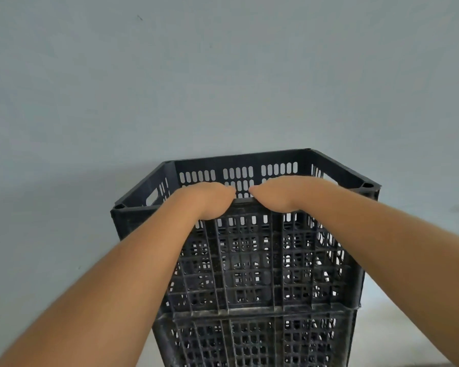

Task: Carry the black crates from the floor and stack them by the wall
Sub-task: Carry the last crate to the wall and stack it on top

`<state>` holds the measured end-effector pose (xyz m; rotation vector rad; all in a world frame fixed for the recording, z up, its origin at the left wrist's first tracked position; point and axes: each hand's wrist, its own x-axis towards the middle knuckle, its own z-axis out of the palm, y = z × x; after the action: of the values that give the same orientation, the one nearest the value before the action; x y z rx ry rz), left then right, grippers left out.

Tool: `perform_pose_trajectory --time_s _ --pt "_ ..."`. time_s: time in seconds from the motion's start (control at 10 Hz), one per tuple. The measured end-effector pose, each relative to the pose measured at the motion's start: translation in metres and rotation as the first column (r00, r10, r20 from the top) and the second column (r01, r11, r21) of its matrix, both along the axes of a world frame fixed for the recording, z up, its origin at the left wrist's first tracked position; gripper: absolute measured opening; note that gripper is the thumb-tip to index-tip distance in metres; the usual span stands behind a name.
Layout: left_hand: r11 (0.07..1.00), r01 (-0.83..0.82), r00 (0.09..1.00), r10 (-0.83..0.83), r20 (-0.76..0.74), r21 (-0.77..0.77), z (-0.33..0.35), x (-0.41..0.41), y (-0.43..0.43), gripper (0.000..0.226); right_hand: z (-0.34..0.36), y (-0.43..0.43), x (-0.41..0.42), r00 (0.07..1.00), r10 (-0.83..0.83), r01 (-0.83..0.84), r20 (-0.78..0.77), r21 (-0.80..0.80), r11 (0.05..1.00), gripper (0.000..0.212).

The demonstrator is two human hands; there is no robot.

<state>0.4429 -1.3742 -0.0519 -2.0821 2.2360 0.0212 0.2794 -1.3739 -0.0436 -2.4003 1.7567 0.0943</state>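
1. Left forearm (104,287) and right forearm (382,247) reach forward from the bottom corners, converging on the stack.
2. Lower crate (249,340): black lattice plastic, upright, cut off by the bottom edge of the frame.
3. Top crate (249,260): black, slotted walls, sitting squarely on the lower crate with its open side up. Its long axis runs left-right, roughly along the wall, with the right end a bit higher in frame. There is a handle cut-out in the left short end.
4. Left hand (210,200): hooked over the near long rim of the top crate, left of its middle, knuckles up. The fingers curl down inside the crate, so the fingertips are hidden.
5. Right hand (278,193): same grip on the same rim, just right of the middle. The two hands sit close together, with a small gap between them.
6. Pale floor strip (382,327) shows at lower right behind the stack.
7. Wall (223,75): plain grey-blue, fills the upper frame. The stack stands close in front of it and casts a shadow on it to the left.
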Motion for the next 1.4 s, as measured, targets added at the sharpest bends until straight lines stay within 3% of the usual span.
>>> perform_pose_trajectory --time_s 0.2,0.3,0.4,0.5,0.7,0.9,1.2,1.3,1.4 --pt "1.000 -0.018 0.999 0.018 -0.027 -0.002 0.001 0.000 0.000 0.035 -0.001 -0.012 0.000 0.996 0.081 -0.081 -0.044 0.012 0.997 0.043" --pt "0.999 0.005 1.000 -0.005 0.007 0.049 0.004 0.000 0.003 0.043 0.002 -0.017 -0.003 0.992 0.126 -0.125 -0.028 0.018 0.992 0.047" --pt "0.996 -0.030 0.997 0.036 -0.069 0.087 0.011 0.003 0.006 0.053 0.009 -0.021 -0.014 0.993 0.112 -0.112 0.023 -0.016 0.994 0.050" --pt "0.995 -0.078 0.987 0.085 -0.133 0.060 0.020 0.007 0.007 0.054 0.023 -0.033 -0.037 0.995 0.056 -0.046 0.087 -0.111 0.993 0.050" --pt "0.985 -0.159 0.969 0.141 -0.202 -0.072 0.038 0.042 -0.009 0.058 0.038 -0.081 -0.099 0.993 -0.023 0.045 0.120 -0.181 0.982 0.071" --pt "0.986 -0.165 0.976 0.158 -0.150 -0.036 0.041 0.090 -0.046 0.065 0.036 -0.122 -0.129 0.990 -0.091 0.107 0.104 -0.160 0.981 0.072" --pt "0.998 -0.062 0.976 0.065 -0.206 0.021 0.027 0.161 -0.108 0.067 0.017 -0.168 -0.146 0.975 -0.204 0.215 0.093 -0.133 0.968 0.074" --pt "0.999 -0.050 0.970 0.048 -0.237 -0.001 0.016 0.170 -0.122 0.087 0.002 -0.183 -0.148 0.970 -0.231 0.239 0.080 -0.102 0.966 0.074" --pt "1.000 0.030 0.977 -0.031 -0.213 -0.008 0.004 0.171 -0.128 0.129 -0.016 -0.190 -0.153 0.961 -0.212 0.231 0.175 -0.099 0.968 0.060"
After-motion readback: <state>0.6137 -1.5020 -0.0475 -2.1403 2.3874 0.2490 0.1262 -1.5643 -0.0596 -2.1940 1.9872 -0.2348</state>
